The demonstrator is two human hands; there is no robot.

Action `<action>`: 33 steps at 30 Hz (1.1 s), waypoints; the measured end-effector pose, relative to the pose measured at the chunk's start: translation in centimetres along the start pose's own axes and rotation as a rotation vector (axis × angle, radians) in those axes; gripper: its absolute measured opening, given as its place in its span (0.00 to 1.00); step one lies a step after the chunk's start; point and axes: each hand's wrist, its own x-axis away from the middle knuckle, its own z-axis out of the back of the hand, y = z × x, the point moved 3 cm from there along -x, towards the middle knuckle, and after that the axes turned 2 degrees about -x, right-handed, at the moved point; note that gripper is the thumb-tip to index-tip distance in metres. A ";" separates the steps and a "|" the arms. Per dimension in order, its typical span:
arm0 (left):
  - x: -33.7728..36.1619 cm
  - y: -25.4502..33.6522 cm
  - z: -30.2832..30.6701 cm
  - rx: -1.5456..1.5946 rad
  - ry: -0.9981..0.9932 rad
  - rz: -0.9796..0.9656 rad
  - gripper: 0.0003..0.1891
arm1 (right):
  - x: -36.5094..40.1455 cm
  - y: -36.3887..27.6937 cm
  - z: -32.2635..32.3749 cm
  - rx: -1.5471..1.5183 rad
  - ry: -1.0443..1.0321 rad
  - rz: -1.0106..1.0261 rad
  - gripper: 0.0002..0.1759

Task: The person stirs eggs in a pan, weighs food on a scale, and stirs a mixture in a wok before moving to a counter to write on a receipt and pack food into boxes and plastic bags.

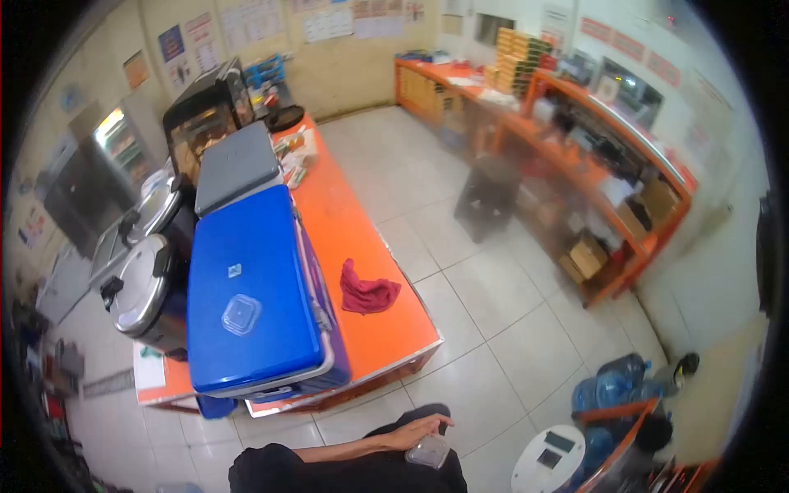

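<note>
My left hand (423, 429) is low in the view, over my dark-clothed lap, its arm reaching in from the left. The fingers curve over a small clear plastic container (428, 453), which looks gripped at its upper edge. My right hand is out of sight. Ahead and to the left, a clear square plastic lid or container (242, 315) lies on top of the big blue cooler box (255, 246). A crumpled dark red cloth (367, 289) rests on the orange counter (345, 230) beside the cooler.
Behind the cooler is a grey-lidded box (238, 164); two large metal pots (141, 283) stand left of it. At right are a white round stool (549, 462), blue water jugs (616, 386) and orange shelving (608, 205). A dark stool (487, 197) stands on the tiled floor.
</note>
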 end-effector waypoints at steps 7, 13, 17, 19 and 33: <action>-19.7 4.3 5.0 -0.054 0.198 -0.089 0.18 | -26.2 -0.9 -7.2 0.063 -0.184 -0.101 0.43; -32.5 16.7 12.6 -0.497 0.110 -0.145 0.20 | -44.8 0.1 -15.8 0.129 -0.227 -0.195 0.46; -37.1 22.4 20.1 -0.813 0.215 -0.108 0.36 | -55.6 2.1 -22.1 0.151 -0.282 -0.277 0.47; -40.2 22.4 24.4 -0.799 0.289 -0.103 0.42 | -61.0 4.2 -26.1 0.165 -0.326 -0.321 0.48; -54.6 37.4 57.6 -0.136 0.478 0.175 0.37 | -91.1 26.8 -72.3 0.195 -0.912 -0.752 0.45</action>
